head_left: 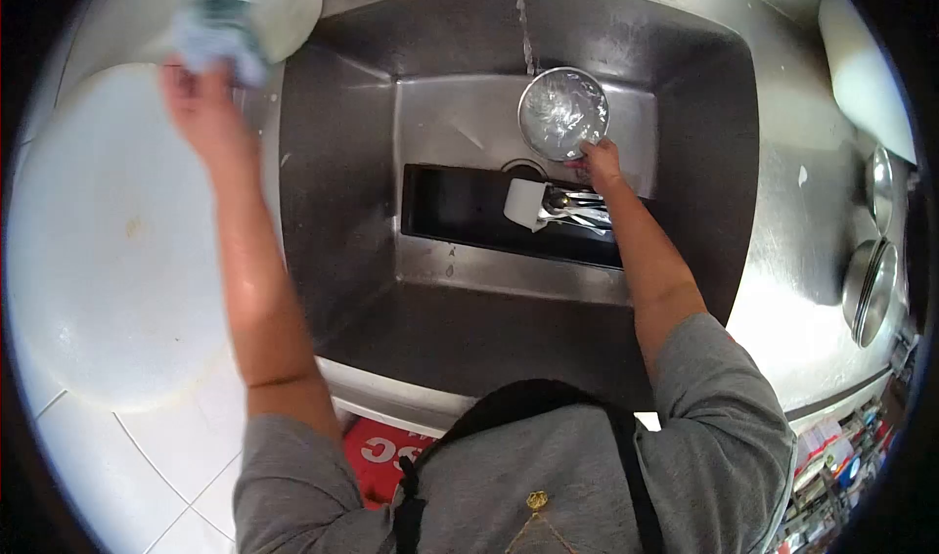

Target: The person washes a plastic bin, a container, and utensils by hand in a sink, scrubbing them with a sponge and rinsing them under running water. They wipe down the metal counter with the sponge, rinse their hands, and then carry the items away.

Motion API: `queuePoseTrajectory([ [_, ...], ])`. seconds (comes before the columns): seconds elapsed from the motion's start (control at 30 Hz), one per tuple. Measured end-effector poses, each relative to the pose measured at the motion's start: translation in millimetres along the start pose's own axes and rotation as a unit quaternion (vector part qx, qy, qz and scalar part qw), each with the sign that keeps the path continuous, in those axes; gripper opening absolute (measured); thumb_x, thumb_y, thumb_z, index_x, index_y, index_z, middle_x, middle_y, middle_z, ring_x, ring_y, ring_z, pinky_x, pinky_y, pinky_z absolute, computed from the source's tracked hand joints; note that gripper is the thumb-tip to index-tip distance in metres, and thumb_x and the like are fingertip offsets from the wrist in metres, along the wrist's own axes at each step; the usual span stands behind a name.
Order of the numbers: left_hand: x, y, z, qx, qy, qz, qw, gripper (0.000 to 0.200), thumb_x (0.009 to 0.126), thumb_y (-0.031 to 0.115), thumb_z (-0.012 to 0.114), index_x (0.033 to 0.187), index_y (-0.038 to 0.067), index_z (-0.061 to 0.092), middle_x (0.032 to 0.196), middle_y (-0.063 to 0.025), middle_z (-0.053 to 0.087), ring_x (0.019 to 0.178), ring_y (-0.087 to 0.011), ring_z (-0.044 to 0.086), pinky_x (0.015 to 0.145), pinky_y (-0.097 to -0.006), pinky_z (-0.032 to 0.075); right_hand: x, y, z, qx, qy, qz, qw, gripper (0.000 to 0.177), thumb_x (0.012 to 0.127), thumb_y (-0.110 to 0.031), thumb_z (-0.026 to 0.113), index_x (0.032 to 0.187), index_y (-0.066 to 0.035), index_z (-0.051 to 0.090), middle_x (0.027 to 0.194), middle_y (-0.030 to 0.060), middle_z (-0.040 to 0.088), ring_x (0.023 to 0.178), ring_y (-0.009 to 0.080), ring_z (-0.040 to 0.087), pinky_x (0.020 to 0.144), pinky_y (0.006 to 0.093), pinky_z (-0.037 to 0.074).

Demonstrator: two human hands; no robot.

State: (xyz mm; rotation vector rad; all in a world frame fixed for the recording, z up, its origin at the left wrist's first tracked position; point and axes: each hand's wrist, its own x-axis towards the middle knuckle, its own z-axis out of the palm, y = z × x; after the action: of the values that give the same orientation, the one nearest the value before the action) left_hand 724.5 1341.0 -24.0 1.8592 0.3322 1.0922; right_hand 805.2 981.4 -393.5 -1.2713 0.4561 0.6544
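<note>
In the sink, my right hand (601,161) grips the near rim of a round metal bowl (561,114). A thin stream of tap water (523,24) runs down at the bowl's far edge, and water glistens inside it. At the upper left, outside the basin, my left hand (203,106) is closed on a pale blue-green cloth (220,34), both blurred by motion. Below the bowl lies a long black tray (452,202). On it, a white holder (524,203) lies tipped with several pieces of cutlery (579,212) spilling toward the right; my right forearm covers part of the tray.
The deep steel sink (337,143) has high walls around my hands. A large white round board or lid (117,231) lies on the left tiles. On the right steel counter, stacked metal bowls (869,290) and a white container (861,70) stand near the edge.
</note>
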Motion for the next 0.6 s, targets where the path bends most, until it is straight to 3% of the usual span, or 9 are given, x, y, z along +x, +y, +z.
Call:
queuePoseTrajectory([
  [0.07,-69,-1,27,0.059,-0.082,-0.127,0.987,0.042,0.079,0.001,0.051,0.121,0.002,0.046,0.114,-0.0086,0.052,0.102,-0.016,0.051,0.084,-0.0321,0.044,-20,-3,9,0.065,-0.018,-0.041,0.997,0.035,0.081,0.002,0.057,0.114,0.004,0.045,0.108,0.0177,0.056,0.082,0.0305,0.064,0.059,0.0394,0.06],
  [0.1,-99,-17,41,-0.011,-0.13,-0.186,0.974,0.05,0.078,0.004,0.052,0.127,0.007,0.042,0.117,-0.0079,0.05,0.105,-0.0173,0.05,0.086,-0.0344,0.044,-32,-8,14,0.089,-0.027,-0.061,0.994,0.035,0.081,0.001,0.058,0.114,0.003,0.045,0.107,0.0177,0.057,0.082,0.0297,0.064,0.06,0.0391,0.06],
  [0.13,-134,-20,60,-0.1,-0.126,-0.278,0.947,0.055,0.077,0.007,0.053,0.131,0.011,0.04,0.12,-0.0079,0.049,0.107,-0.02,0.05,0.086,-0.0358,0.046,-46,-12,22,0.112,-0.037,-0.081,0.99,0.035,0.081,0.0,0.059,0.113,0.003,0.046,0.107,0.0178,0.057,0.082,0.0289,0.064,0.06,0.0389,0.06],
  [0.23,-216,-40,95,-0.118,-0.127,-0.534,0.827,0.055,0.083,0.011,0.051,0.136,0.016,0.037,0.126,-0.011,0.046,0.107,-0.0265,0.054,0.083,-0.0413,0.051,-101,-36,53,0.137,-0.037,-0.144,0.979,0.032,0.086,-0.001,0.056,0.117,-0.002,0.046,0.107,0.0118,0.057,0.087,0.0244,0.062,0.067,0.0365,0.059],
  [0.3,-259,-58,117,-0.103,-0.137,-0.616,0.769,0.052,0.086,0.016,0.051,0.136,0.017,0.037,0.13,-0.01,0.045,0.106,-0.0268,0.054,0.082,-0.0468,0.051,-129,-49,71,0.182,-0.041,-0.159,0.97,0.036,0.083,-0.004,0.062,0.116,-0.001,0.047,0.106,0.0121,0.058,0.086,0.0237,0.062,0.066,0.0372,0.059],
  [0.4,-307,-118,148,0.022,-0.242,-0.671,0.701,0.049,0.088,0.022,0.05,0.135,0.019,0.038,0.131,-0.0082,0.045,0.109,-0.0269,0.054,0.081,-0.0483,0.049,-136,-50,89,0.218,0.034,-0.135,0.966,0.034,0.082,-0.007,0.064,0.113,-0.001,0.05,0.103,0.0101,0.06,0.084,0.0212,0.061,0.066,0.037,0.059],
  [0.43,-278,-43,145,-0.087,-0.202,-0.674,0.705,0.05,0.087,0.028,0.053,0.134,0.019,0.039,0.128,-0.0069,0.05,0.11,-0.0271,0.053,0.084,-0.0439,0.047,-142,-57,94,0.226,0.072,-0.118,0.964,0.033,0.083,-0.008,0.064,0.112,-0.001,0.051,0.101,0.0091,0.061,0.084,0.0202,0.061,0.066,0.0367,0.059],
  [0.47,-296,-79,142,-0.14,-0.255,-0.667,0.686,0.048,0.084,0.024,0.054,0.131,0.019,0.044,0.124,-0.0061,0.051,0.107,-0.0259,0.053,0.083,-0.0406,0.046,-149,-69,91,0.195,-0.037,-0.196,0.96,0.027,0.086,-0.008,0.06,0.111,0.0,0.052,0.1,0.0081,0.062,0.08,0.0185,0.061,0.065,0.0357,0.058],
  [0.6,-275,-66,124,-0.069,-0.396,-0.516,0.756,0.035,0.071,0.012,0.044,0.1,0.014,0.063,0.096,-0.0044,0.054,0.083,-0.0176,0.049,0.068,-0.0311,0.043,-128,-91,65,0.127,-0.066,-0.18,0.973,0.024,0.088,0.0,0.052,0.112,0.001,0.052,0.103,0.0117,0.061,0.083,0.0204,0.063,0.066,0.0353,0.059],
])
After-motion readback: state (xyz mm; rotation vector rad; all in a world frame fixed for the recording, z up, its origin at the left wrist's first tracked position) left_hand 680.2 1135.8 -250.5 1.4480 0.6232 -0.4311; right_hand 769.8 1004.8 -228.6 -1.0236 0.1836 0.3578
